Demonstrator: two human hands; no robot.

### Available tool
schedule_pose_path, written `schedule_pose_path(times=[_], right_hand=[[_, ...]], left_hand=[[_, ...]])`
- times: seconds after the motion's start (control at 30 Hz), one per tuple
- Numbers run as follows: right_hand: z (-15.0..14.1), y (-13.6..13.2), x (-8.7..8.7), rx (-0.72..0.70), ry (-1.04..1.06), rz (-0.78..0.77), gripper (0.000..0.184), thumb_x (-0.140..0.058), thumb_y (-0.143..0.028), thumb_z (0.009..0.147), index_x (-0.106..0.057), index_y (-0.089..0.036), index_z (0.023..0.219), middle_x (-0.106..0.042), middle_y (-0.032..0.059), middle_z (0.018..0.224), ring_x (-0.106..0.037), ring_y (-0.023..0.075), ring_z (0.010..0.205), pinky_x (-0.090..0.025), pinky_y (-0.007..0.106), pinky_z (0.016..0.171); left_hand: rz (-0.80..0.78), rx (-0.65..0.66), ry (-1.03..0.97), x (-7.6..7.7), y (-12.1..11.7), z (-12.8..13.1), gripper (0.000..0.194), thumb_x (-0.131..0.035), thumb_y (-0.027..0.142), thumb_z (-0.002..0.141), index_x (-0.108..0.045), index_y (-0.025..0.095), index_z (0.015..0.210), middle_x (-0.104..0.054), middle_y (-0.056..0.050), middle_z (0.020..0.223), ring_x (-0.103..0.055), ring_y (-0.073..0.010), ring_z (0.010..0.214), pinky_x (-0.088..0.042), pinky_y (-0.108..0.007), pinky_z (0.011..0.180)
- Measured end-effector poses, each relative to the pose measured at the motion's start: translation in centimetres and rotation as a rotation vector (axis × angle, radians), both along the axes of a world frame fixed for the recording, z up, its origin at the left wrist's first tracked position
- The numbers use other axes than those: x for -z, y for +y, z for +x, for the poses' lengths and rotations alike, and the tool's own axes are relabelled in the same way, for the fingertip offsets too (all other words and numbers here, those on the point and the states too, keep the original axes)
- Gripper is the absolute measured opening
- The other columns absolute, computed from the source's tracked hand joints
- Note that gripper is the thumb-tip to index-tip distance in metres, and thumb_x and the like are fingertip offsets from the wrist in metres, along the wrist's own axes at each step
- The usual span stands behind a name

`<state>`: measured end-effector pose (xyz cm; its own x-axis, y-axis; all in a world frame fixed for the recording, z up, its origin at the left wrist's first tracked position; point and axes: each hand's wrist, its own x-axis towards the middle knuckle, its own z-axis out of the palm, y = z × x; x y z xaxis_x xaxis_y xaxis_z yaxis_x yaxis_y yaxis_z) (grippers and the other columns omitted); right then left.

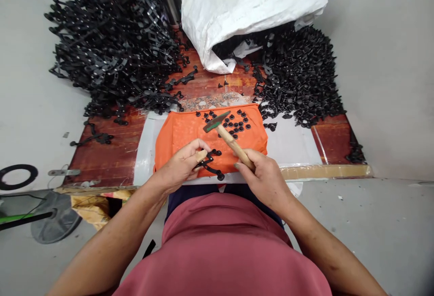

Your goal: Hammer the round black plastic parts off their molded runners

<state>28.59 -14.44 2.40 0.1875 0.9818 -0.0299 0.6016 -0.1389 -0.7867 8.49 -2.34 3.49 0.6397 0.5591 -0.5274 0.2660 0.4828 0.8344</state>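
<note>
The left fingers (200, 144) grip a black linked strip (212, 169), likely light and bendy, best pinched near its end; the right fingers (244, 162) wrap the hammer's handle (235, 146).

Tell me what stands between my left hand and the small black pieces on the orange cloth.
From this view, the hammer in the right hand slants across the way to most pieces; nothing visible blocks the leftmost few.
</note>
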Motion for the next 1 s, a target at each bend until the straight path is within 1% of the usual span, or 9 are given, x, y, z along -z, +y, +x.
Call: schedule_pose_path(times=[0.17, 0.33, 0.47, 0.6, 0.67, 0.77, 0.83, 0.9, 1.0], right_hand=[[-1.4, 2.2, 0.9, -0.065, 0.069, 0.145, 0.013, -0.066, -0.021, 0.093, -0.066, -0.021, 0.106, -0.069, 0.0015, 0.096, -0.063, 0.0174, 0.084, -0.046, 0.028, 0.076], [-1.2, 2.0, 1.3, 0.010, 0.056, 0.092, 0.010, -0.064, -0.019, 0.092, -0.067, -0.020, 0.102, -0.068, 0.0010, 0.087, -0.062, 0.0174, 0.078, -0.046, 0.028, 0.074], [-1.2, 2.6, 1.3, 0.031, -0.078, 0.048, 0.004, -0.064, -0.022, 0.093, -0.066, -0.019, 0.095, -0.067, 0.0007, 0.081, -0.060, 0.0170, 0.072, -0.042, 0.027, 0.069], [-2.4, 4.4, 0.7, -0.056, -0.311, 0.010, 0.014, -0.062, -0.033, 0.097, -0.067, -0.020, 0.092, -0.071, 0.0026, 0.086, -0.061, 0.0178, 0.073, -0.038, 0.028, 0.064], [-3.0, 5.0, 0.3, -0.097, -0.403, -0.005, 0.018, -0.059, -0.034, 0.098, -0.068, -0.021, 0.090, -0.071, 0.0026, 0.087, -0.060, 0.0170, 0.068, -0.034, 0.028, 0.060], [-3.2, 4.8, -0.4, -0.106, -0.440, 0.014, 0.017, -0.056, -0.028, 0.098, -0.068, -0.021, 0.087, -0.071, 0.0015, 0.087, -0.060, 0.0159, 0.067, -0.033, 0.028, 0.059], [-2.3, 3.6, -0.6, -0.089, -0.437, 0.032, 0.016, -0.056, -0.023, 0.096, -0.068, -0.021, 0.085, -0.070, 0.0012, 0.084, -0.060, 0.0157, 0.069, -0.034, 0.028, 0.060], [-0.1, 1.7, -0.7, -0.041, -0.429, 0.054, 0.017, -0.055, -0.020, 0.095, -0.068, -0.020, 0.085, -0.069, 0.0020, 0.081, -0.061, 0.0157, 0.070, -0.037, 0.027, 0.063], [5.0, -1.8, -0.4, 0.213, -0.402, 0.150, 0.019, -0.058, -0.029, 0.095, -0.072, -0.020, 0.087, -0.070, 0.0023, 0.079, -0.062, 0.0159, 0.067, -0.041, 0.027, 0.064]], left_hand=[[-0.068, -0.026, -0.074, -0.3, -0.5, -0.4, 0.040, -0.070, 0.055, 0.086, -0.049, 0.023, 0.098, -0.028, 0.014, 0.050, -0.013, -0.0037, 0.041, -0.016, -0.014, 0.038], [-0.009, -0.129, -0.059, -0.1, -0.6, -0.5, 0.045, -0.074, 0.056, 0.082, -0.049, 0.023, 0.098, -0.029, 0.015, 0.051, -0.015, -0.0031, 0.040, -0.017, -0.013, 0.037], [0.064, -0.184, -0.006, 0.3, -0.3, -0.8, 0.050, -0.074, 0.062, 0.079, -0.049, 0.024, 0.097, -0.031, 0.015, 0.051, -0.015, -0.0030, 0.038, -0.015, -0.013, 0.036], [0.150, -0.204, 0.097, 0.1, -0.8, -1.8, 0.051, -0.072, 0.065, 0.079, -0.050, 0.024, 0.098, -0.028, 0.015, 0.050, -0.017, -0.0032, 0.038, -0.015, -0.013, 0.036], [0.162, -0.203, 0.157, -0.1, -1.1, -2.5, 0.053, -0.073, 0.066, 0.077, -0.051, 0.024, 0.099, -0.034, 0.013, 0.053, -0.023, -0.0033, 0.039, -0.020, -0.013, 0.037], [0.161, -0.189, 0.203, -0.3, -1.4, -3.4, 0.053, -0.075, 0.065, 0.076, -0.051, 0.023, 0.099, -0.046, 0.009, 0.064, -0.038, -0.0047, 0.046, -0.037, -0.015, 0.044], [0.165, -0.169, 0.194, -0.2, -1.2, -3.6, 0.052, -0.073, 0.065, 0.078, -0.051, 0.023, 0.099, -0.043, 0.010, 0.063, -0.035, -0.0041, 0.045, -0.035, -0.015, 0.043], [0.187, -0.139, 0.156, -0.1, -0.8, -3.2, 0.051, -0.070, 0.066, 0.081, -0.051, 0.023, 0.100, -0.033, 0.012, 0.058, -0.024, -0.0031, 0.040, -0.022, -0.014, 0.039], [0.222, -0.098, 0.088, 0.0, 0.2, -1.4, 0.048, -0.068, 0.064, 0.083, -0.050, 0.022, 0.098, -0.031, 0.013, 0.056, -0.021, -0.0031, 0.039, -0.015, -0.015, 0.038]])
